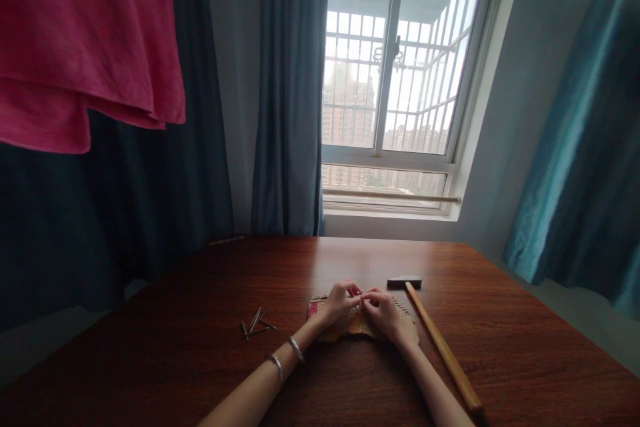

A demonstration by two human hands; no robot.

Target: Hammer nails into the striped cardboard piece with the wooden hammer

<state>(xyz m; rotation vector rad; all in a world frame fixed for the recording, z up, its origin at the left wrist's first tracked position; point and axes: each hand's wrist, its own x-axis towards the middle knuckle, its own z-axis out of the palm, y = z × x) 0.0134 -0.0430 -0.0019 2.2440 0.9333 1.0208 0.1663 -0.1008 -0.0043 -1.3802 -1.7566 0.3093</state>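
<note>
While the perforated piece [356, 324] lies on the brown table [360, 387] at the lower centre of the frame, the left hand [345, 301] and right hand [380, 311] meet above it, fingertips bent close together. Whether they grip anything small is impossible to tell. The left forearm wears 2 bracelets [296, 349]. Left of the hands lie several nails [256, 322]; at lower right rests a wooden-handled hammer [443, 343], its head towards the window [390, 80] at upper right of centre. A pink cloth [90, 40] hangs at upper left.
</note>
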